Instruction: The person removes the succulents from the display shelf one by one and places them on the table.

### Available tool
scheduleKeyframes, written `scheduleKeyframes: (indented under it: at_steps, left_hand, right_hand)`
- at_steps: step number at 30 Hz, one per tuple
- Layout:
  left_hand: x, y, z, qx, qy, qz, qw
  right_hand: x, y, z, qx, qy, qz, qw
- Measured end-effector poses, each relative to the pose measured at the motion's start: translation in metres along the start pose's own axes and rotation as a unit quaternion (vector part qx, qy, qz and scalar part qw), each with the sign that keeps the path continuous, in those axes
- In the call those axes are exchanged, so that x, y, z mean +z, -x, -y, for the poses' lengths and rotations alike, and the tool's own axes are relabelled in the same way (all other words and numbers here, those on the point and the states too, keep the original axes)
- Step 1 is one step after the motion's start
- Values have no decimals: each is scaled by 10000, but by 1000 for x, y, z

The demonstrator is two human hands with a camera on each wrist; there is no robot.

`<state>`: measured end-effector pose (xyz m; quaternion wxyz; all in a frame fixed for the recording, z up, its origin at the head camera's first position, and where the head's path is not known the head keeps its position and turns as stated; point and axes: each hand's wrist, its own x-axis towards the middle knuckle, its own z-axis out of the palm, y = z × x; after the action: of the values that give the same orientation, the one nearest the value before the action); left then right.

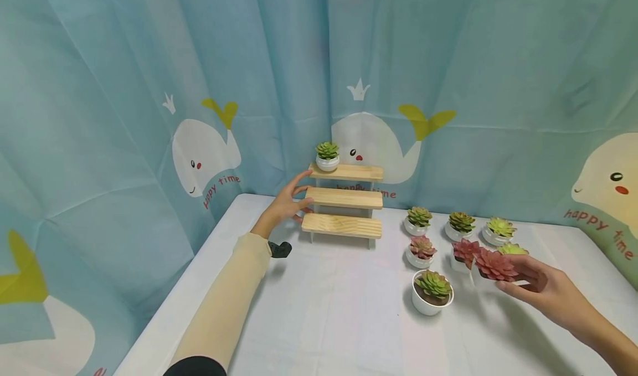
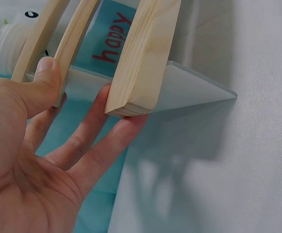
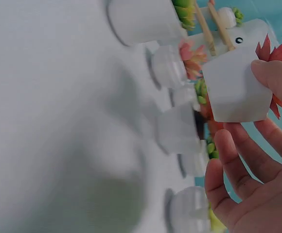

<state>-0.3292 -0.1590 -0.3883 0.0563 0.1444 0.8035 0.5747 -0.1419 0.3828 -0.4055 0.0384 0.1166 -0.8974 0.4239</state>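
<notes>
A red succulent (image 1: pixel 493 263) in a white square pot (image 3: pixel 238 90) is pinched by my right hand (image 1: pixel 543 287), thumb on one side and fingers on the other. The pot is raised off the table, tilted, beside another red succulent (image 1: pixel 466 251). My left hand (image 1: pixel 286 201) grips the left end of a three-tier wooden stand (image 1: pixel 344 199). In the left wrist view its thumb (image 2: pixel 48 77) lies at the middle plank and fingertips touch the end of the lowest plank (image 2: pixel 141 68). A green succulent (image 1: pixel 327 157) in a round white pot stands on the top tier's left end.
Right of the stand, several potted succulents stand on the white table: green ones at the back (image 1: pixel 417 218), a pinkish one (image 1: pixel 421 248) and a larger green one (image 1: pixel 432 287) nearer. A blue curtain (image 1: pixel 299 77) printed with whales hangs behind.
</notes>
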Motion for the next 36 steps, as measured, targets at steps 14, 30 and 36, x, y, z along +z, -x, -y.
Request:
scheduleKeyframes:
  at_steps: [14, 30, 36]
  left_hand:
    - [-1, 0, 0, 32, -48, 11, 10000]
    - [-1, 0, 0, 13, -20, 66, 10000]
    - [0, 0, -2, 5, -51, 49, 10000]
  right_hand:
    - [24, 9, -20, 21, -176, 169, 9997]
    - [33, 14, -26, 205, 10, 304, 9993]
    - [32, 14, -28, 223, -46, 438, 9988]
